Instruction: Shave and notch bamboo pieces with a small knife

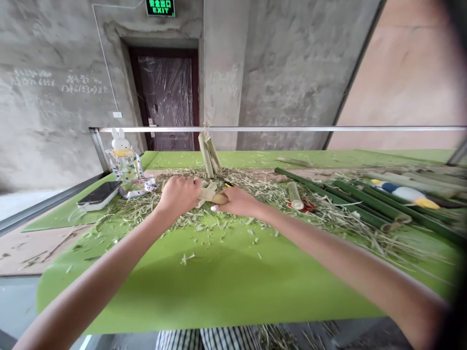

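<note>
The left forearm stretches up and inward from the lower left, ending in the left hand (180, 194), knuckles uppermost and fingers curled around the left end of a pale bamboo piece (207, 193). That piece lies between the hands, over shavings (175, 218) on the green mat (204, 287). The right hand (238, 201) grasps its other end, forearm slanting down to the lower right. Just beyond this hand shows a yellow-and-black tool (228, 183); whether fingers touch it, I cannot tell.
</note>
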{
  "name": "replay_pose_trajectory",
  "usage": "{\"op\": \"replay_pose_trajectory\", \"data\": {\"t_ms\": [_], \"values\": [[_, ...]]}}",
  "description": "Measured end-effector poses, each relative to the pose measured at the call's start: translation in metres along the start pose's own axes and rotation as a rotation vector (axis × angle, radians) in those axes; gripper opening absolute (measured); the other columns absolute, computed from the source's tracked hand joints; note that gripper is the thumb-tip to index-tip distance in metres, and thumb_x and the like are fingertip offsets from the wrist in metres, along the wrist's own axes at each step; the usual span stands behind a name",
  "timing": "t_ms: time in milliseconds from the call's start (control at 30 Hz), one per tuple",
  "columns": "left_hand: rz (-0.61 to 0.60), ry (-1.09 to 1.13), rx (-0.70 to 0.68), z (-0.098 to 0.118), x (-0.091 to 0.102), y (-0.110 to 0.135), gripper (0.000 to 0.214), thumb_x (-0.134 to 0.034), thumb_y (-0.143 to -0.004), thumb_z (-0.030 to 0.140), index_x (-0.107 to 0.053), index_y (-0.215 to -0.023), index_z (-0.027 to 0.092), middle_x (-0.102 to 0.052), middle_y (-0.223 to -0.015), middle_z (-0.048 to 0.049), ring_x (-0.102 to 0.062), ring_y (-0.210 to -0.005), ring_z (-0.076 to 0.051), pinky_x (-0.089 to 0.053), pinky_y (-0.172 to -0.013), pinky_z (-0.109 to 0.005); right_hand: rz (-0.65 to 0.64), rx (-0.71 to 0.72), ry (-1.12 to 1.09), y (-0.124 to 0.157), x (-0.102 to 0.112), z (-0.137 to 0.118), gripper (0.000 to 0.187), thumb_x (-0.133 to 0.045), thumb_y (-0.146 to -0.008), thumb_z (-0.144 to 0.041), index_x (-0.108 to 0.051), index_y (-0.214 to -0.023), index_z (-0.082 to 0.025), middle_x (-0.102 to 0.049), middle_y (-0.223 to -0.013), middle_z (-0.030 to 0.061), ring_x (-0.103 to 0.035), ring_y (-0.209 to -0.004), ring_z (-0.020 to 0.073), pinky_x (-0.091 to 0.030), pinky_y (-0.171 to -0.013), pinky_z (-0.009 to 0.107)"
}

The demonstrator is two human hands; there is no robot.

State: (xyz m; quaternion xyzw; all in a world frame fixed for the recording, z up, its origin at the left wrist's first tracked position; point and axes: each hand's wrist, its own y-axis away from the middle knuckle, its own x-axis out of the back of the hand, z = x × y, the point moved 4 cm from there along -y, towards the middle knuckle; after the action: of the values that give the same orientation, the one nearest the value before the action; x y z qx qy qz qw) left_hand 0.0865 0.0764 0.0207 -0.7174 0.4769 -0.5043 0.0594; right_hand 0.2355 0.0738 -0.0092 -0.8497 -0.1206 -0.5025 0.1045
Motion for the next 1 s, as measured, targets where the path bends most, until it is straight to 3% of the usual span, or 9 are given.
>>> {"op": "replay_pose_trajectory", "data": {"t_ms": [100, 167, 300, 400, 500, 600, 700, 767, 1000], "values": [[0.211, -0.074, -0.15, 0.01, 0.011, 0.004, 0.013, -0.043, -0.073, 0.013, -0.056, -0.069, 0.015, -0.057, -0.054, -0.0056, -0.053, -0.05, -0.015, -0.036, -0.046, -0.027, -0.262, -0.116, -0.343, 0.016, -0.006, 0.003, 0.033, -0.069, -0.067, -0.032, -0.053, -0.092, -0.016, -0.055, -0.068, 0.0024, -0.05, -0.051, 0.011, -0.043, -0.045, 0.024], [0.309, -0.073, -0.184, 0.011, 0.017, 0.007, 0.02, -0.038, -0.079, 0.015, -0.054, -0.066, 0.017, -0.055, -0.053, -0.0043, -0.051, -0.049, -0.014, -0.034, -0.044, -0.026, -0.451, -0.134, -0.52, 0.029, -0.01, 0.0, 0.03, -0.07, -0.065, -0.032, -0.051, -0.082, -0.017, -0.052, -0.061, -0.0009, -0.046, -0.046, 0.0085, -0.041, -0.042, 0.021], [0.345, -0.026, -0.249, 0.01, 0.027, 0.005, 0.031, -0.031, -0.085, 0.02, -0.053, -0.063, 0.021, -0.053, -0.051, -0.0025, -0.048, -0.047, -0.013, -0.032, -0.044, -0.027, -0.786, -0.042, -0.724, 0.051, -0.023, -0.012, 0.029, -0.063, -0.07, -0.04, -0.046, -0.065, -0.016, -0.046, -0.05, -0.0037, -0.04, -0.04, 0.0066, -0.041, -0.04, 0.02], [0.249, -0.006, -0.246, 0.011, 0.03, 0.0, 0.033, -0.029, -0.085, 0.019, -0.056, -0.066, 0.02, -0.054, -0.052, -0.0031, -0.051, -0.05, -0.014, -0.035, -0.046, -0.027, -0.538, 0.007, -0.555, 0.045, -0.023, -0.011, 0.027, -0.063, -0.071, -0.039, -0.051, -0.079, -0.015, -0.051, -0.057, -0.0018, -0.046, -0.044, 0.0078, -0.043, -0.042, 0.02], [0.055, -0.004, -0.118, 0.015, 0.018, -0.006, 0.023, -0.036, -0.079, 0.019, -0.06, -0.078, 0.016, -0.059, -0.059, -0.0062, -0.056, -0.055, -0.017, -0.039, -0.048, -0.028, -0.033, 0.011, -0.026, 0.03, -0.008, -0.003, 0.018, -0.058, -0.077, -0.026, -0.055, -0.088, -0.013, -0.056, -0.064, 0.0027, -0.049, -0.046, 0.0086, -0.043, -0.042, 0.021], [-0.215, 0.103, 0.051, 0.018, -0.005, -0.008, 0.02, -0.047, -0.069, 0.022, -0.06, -0.082, 0.014, -0.062, -0.064, -0.0075, -0.059, -0.057, -0.02, -0.041, -0.047, -0.028, 0.284, 0.112, 0.54, 0.02, 0.008, -0.001, 0.017, -0.046, -0.078, -0.008, -0.058, -0.089, -0.011, -0.056, -0.064, 0.0049, -0.046, -0.045, 0.0096, -0.039, -0.041, 0.022], [-0.388, 0.286, 0.175, 0.012, -0.026, -0.008, 0.02, -0.047, -0.069, 0.03, -0.06, -0.077, 0.016, -0.062, -0.066, -0.0064, -0.059, -0.055, -0.018, -0.04, -0.046, -0.025, 0.45, 0.226, 0.832, 0.014, 0.021, 0.007, 0.033, -0.031, -0.082, 0.0, -0.06, -0.094, -0.009, -0.06, -0.072, 0.0097, -0.052, -0.055, 0.0137, -0.04, -0.048, 0.025], [-0.385, 0.316, 0.236, 0.001, -0.036, -0.009, 0.024, -0.045, -0.072, 0.033, -0.06, -0.082, 0.017, -0.063, -0.069, -0.0062, -0.059, -0.056, -0.017, -0.041, -0.048, -0.025, 0.553, 0.202, 0.911, 0.011, 0.03, 0.019, 0.035, -0.028, -0.084, 0.001, -0.06, -0.095, -0.007, -0.061, -0.079, 0.0135, -0.055, -0.066, 0.0171, -0.041, -0.055, 0.027], [-0.324, 0.112, 0.266, -0.02, -0.054, -0.001, 0.034, -0.042, -0.074, 0.032, -0.056, -0.1, 0.014, -0.064, -0.075, -0.0105, -0.061, -0.065, -0.024, -0.042, -0.055, -0.03, 0.663, -0.037, 0.83, 0.0, 0.027, 0.064, 0.019, -0.057, -0.076, -0.017, -0.057, -0.094, -0.011, -0.062, -0.082, 0.011, -0.057, -0.069, 0.0201, -0.038, -0.056, 0.025]]}}
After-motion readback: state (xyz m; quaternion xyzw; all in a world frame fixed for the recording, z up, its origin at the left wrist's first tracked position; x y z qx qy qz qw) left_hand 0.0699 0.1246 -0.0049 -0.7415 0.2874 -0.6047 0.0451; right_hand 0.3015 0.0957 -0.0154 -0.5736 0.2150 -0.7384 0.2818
